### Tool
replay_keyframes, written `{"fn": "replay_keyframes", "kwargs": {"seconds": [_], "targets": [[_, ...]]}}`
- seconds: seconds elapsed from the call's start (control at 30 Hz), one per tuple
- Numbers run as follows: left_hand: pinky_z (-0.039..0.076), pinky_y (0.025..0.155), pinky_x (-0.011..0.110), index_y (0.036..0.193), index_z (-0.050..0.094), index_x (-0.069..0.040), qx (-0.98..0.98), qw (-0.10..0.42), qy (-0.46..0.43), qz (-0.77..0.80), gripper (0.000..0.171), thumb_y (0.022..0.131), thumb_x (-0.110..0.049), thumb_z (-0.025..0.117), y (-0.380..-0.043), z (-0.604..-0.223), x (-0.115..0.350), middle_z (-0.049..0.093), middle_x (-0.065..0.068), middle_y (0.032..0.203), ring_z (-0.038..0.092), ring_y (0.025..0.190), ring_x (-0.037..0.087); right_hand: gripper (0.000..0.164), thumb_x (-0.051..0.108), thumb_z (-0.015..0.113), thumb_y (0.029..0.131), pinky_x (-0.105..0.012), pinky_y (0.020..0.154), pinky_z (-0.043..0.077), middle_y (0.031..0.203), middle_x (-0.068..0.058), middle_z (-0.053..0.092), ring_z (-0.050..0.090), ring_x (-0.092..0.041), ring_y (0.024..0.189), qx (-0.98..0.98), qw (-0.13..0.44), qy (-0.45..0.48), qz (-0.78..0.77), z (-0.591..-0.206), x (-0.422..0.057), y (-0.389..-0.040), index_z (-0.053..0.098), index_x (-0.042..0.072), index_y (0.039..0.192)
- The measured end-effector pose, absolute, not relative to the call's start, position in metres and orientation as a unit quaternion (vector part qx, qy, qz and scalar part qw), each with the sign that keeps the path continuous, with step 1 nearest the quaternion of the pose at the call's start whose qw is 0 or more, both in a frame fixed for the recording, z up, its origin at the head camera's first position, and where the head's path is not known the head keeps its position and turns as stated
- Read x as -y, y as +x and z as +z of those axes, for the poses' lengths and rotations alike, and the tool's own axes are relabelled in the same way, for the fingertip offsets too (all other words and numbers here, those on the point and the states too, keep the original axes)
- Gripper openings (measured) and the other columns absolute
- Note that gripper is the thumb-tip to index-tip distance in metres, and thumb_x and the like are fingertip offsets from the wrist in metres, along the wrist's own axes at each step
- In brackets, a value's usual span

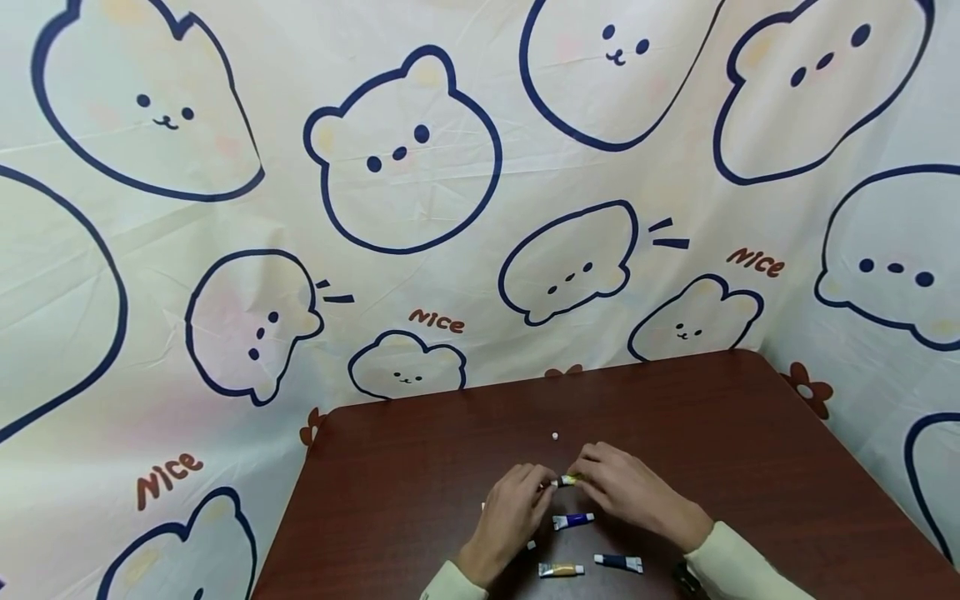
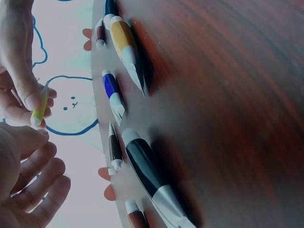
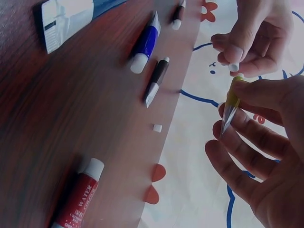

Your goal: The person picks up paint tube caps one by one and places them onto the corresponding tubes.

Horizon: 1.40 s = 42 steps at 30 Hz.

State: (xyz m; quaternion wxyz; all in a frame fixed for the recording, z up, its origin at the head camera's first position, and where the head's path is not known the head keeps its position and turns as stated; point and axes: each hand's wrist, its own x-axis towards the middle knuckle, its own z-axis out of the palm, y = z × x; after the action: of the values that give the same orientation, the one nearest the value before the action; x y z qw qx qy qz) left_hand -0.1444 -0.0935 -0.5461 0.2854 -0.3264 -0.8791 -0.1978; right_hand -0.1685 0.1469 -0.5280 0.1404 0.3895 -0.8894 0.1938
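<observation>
Above the table, my right hand [image 1: 637,492] pinches a small yellow paint tube [image 3: 232,95] between thumb and fingers, its nozzle toward the other hand. My left hand [image 1: 512,510] pinches a small white cap [image 3: 233,67], a short gap from the nozzle. In the left wrist view the fingers hide that cap. Nearest the hands on the table lies a blue-violet paint tube [image 1: 573,521]. Closer to me are an ochre tube [image 1: 561,570] and a dark blue tube [image 1: 618,562]. A red tube [image 3: 80,199] shows in the right wrist view.
The dark brown table [image 1: 420,442] ends at a pale curtain [image 1: 285,208] printed with bear faces. A loose white cap [image 1: 555,436] lies beyond the hands. In the left wrist view, a black tube [image 2: 147,166] lies among several others.
</observation>
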Motion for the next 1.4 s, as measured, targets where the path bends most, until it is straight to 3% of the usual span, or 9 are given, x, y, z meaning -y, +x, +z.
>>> {"fn": "replay_keyframes", "kwargs": {"seconds": [0.5,0.83,1.07,1.4], "targets": [[0.048,0.065,0.018,0.104,0.076,-0.02,0.887,0.281,-0.32,-0.18,0.018,0.092,-0.02,0.089,-0.1421,-0.5443,0.0899,0.077,-0.011,0.089,0.061,0.073,0.002,0.012,0.017,0.081,0.1,-0.022,0.071,0.056,0.103,0.011,0.067,0.058,0.001,0.089,0.888,0.114,0.394,0.207,-0.5288,-0.1448,-0.1669,0.081,0.021,0.111],[0.049,0.066,0.021,0.102,0.076,-0.02,0.876,0.295,-0.333,-0.185,0.021,0.089,-0.02,0.092,-0.1427,-0.5454,0.0884,0.078,-0.01,0.089,0.065,0.075,0.003,0.011,0.016,0.08,0.101,-0.024,0.071,0.058,0.103,0.011,0.068,0.061,0.001,0.089,0.885,0.094,0.397,0.223,-0.527,-0.145,-0.1664,0.081,0.02,0.111],[0.05,0.069,0.02,0.105,0.077,-0.021,0.866,0.307,-0.345,-0.192,0.013,0.096,-0.018,0.085,-0.1442,-0.5431,0.0874,0.077,-0.011,0.093,0.066,0.078,0.003,0.011,0.019,0.08,0.101,-0.023,0.073,0.059,0.103,0.013,0.068,0.062,0.002,0.09,0.888,0.096,0.387,0.231,-0.5247,-0.1457,-0.1663,0.08,0.023,0.111],[0.043,0.065,0.02,0.104,0.075,-0.02,0.869,0.313,-0.335,-0.188,0.028,0.084,-0.02,0.096,-0.1458,-0.5414,0.0878,0.077,-0.012,0.088,0.063,0.073,0.003,0.013,0.017,0.083,0.098,-0.021,0.069,0.057,0.101,0.012,0.068,0.062,0.002,0.087,0.884,0.121,0.396,0.215,-0.5281,-0.1467,-0.166,0.081,0.022,0.11]]}}
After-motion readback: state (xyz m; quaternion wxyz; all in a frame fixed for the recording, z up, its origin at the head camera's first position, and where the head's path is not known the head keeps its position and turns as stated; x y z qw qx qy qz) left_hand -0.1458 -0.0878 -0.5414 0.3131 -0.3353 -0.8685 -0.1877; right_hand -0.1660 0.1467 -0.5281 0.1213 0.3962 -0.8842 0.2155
